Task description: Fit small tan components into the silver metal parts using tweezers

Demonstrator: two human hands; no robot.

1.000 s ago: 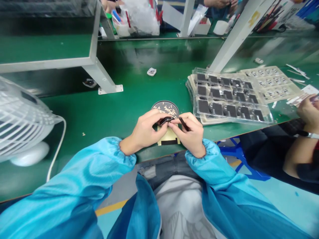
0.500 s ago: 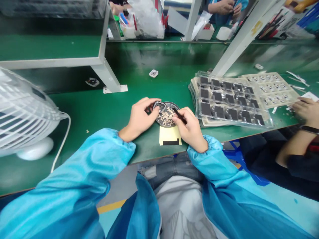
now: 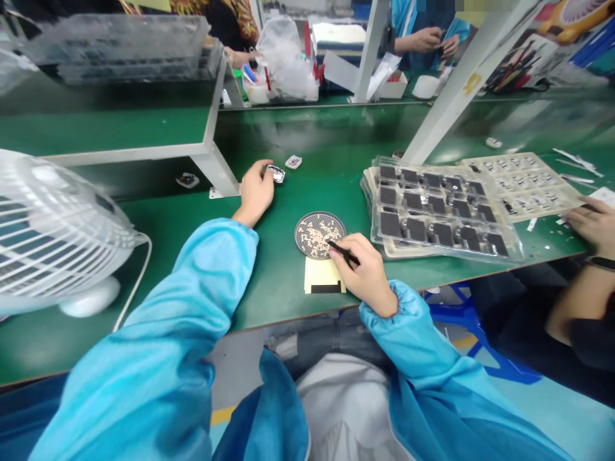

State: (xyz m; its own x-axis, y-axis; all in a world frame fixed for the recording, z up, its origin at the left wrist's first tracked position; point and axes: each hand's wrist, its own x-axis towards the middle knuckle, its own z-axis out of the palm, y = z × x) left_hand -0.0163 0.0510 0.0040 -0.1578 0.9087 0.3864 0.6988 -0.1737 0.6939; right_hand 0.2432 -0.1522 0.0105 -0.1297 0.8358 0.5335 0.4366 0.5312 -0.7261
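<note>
Stretched out to the far left, my left hand (image 3: 257, 192) has its fingertips closed on a small squarish silver-rimmed case (image 3: 276, 173), low at the tabletop. A similar small white-and-dark piece (image 3: 293, 162) lies just beyond it. My right hand (image 3: 364, 269) pinches black tweezers (image 3: 343, 251), whose tips point into a round dark perforated dish (image 3: 300, 248). Many tiny beige pieces (image 3: 318, 234) lie scattered in that dish. Whether the tweezers grip one of them is too small to tell. Below the dish is a yellow paper pad (image 3: 314, 269) with a black strip.
A white fan (image 3: 62, 237) stands at the left, beside a raised shelf (image 3: 120, 128). Clear trays of dark squares (image 3: 435, 205) and a beige parts tray (image 3: 538, 182) lie on the right. A co-worker's hand (image 3: 596, 221) is at the right edge.
My left hand has carried the case from above the dish away to the far left, down to the tabletop. My right hand stays over the dish with the tweezers.
</note>
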